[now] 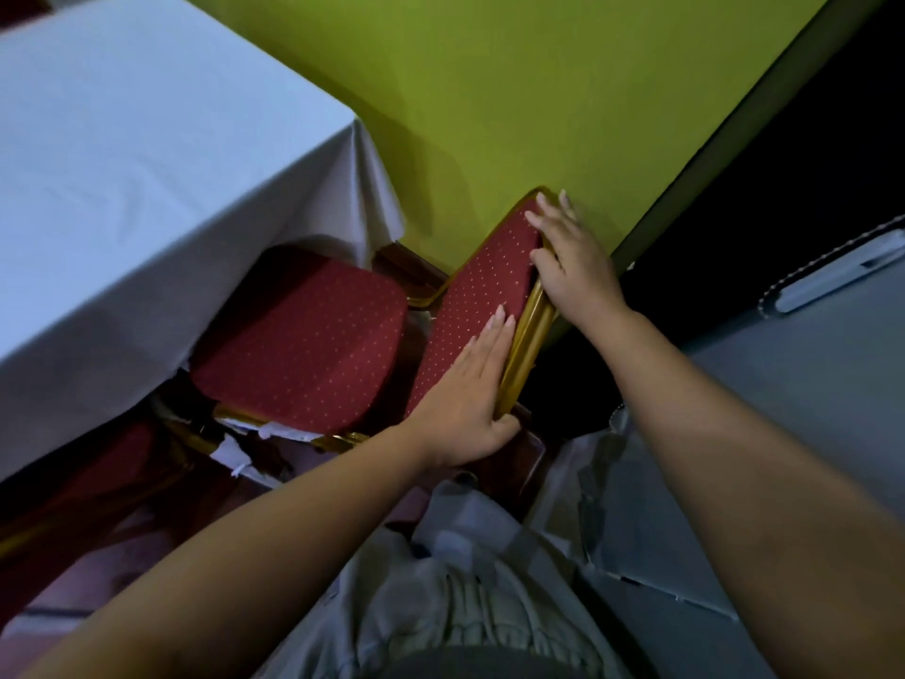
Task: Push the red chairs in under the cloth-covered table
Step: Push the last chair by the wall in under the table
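A red chair with a gold frame stands at the corner of the table covered in a white cloth [147,154]. Its dotted red seat [303,340] is partly under the hanging cloth, and its backrest [480,296] faces me. My left hand [470,399] grips the lower end of the backrest's top rail, fingers flat on the red fabric and thumb behind the gold frame. My right hand [568,257] holds the far end of the same rail, fingers over the fabric edge.
A yellow-green wall [538,90] runs right behind the chair. Another red chair [73,482] shows dimly under the cloth at lower left. A second cloth-covered surface [808,384] lies at the right with a white object on it. My pale clothing fills the bottom centre.
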Action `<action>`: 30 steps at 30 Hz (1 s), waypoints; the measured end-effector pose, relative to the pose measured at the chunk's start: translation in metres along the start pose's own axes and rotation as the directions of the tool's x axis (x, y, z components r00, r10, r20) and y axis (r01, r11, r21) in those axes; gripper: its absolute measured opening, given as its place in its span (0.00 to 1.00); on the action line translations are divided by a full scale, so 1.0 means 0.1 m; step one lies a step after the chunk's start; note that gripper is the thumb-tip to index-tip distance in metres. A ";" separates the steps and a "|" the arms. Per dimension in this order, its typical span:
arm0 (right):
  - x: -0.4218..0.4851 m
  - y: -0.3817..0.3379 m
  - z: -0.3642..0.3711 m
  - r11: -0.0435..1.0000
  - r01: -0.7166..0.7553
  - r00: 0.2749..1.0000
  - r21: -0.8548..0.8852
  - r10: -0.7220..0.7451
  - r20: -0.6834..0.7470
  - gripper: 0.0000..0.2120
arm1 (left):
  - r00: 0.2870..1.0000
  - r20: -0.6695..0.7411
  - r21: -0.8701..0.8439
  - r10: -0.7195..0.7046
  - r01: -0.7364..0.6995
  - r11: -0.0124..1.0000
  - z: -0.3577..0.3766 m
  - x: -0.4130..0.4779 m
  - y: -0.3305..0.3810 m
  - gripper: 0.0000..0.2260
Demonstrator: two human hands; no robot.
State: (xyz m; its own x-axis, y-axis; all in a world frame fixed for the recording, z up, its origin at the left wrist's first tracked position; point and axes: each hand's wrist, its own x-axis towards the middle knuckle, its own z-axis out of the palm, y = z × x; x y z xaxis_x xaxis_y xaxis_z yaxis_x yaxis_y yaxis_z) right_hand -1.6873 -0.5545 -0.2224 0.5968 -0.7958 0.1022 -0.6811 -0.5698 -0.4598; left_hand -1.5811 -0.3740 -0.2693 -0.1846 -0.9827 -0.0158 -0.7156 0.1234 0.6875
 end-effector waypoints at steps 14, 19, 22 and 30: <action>-0.53 -0.26 0.13 0.998 0.049 0.997 0.030 -0.047 -0.055 0.28 | 0.984 -0.168 -0.100 -0.059 0.043 0.994 0.14 -0.54 0.09 0.37; -0.52 -0.21 0.13 0.994 0.086 0.996 -0.061 -0.088 -0.032 0.29 | 0.938 -0.316 -0.112 -0.142 0.112 0.987 0.24 -0.41 0.25 0.32; -0.52 -0.20 0.12 0.995 0.093 0.996 -0.049 -0.093 -0.010 0.28 | 0.942 -0.324 -0.032 -0.093 0.087 0.996 0.23 -0.45 0.23 0.31; -0.47 -0.27 0.12 0.991 -0.010 1.000 0.134 0.007 0.025 0.27 | 0.948 -0.316 0.049 -0.017 0.035 0.998 0.15 -0.76 0.14 0.30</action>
State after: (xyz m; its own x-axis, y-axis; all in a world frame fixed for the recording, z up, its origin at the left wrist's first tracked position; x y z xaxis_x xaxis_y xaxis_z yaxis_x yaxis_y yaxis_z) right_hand -1.6917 -0.4993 -0.2251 0.6023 -0.7945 0.0773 -0.6243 -0.5292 -0.5746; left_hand -1.5872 -0.2954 -0.2693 0.0504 -0.9779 0.2028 -0.7539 0.0959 0.6500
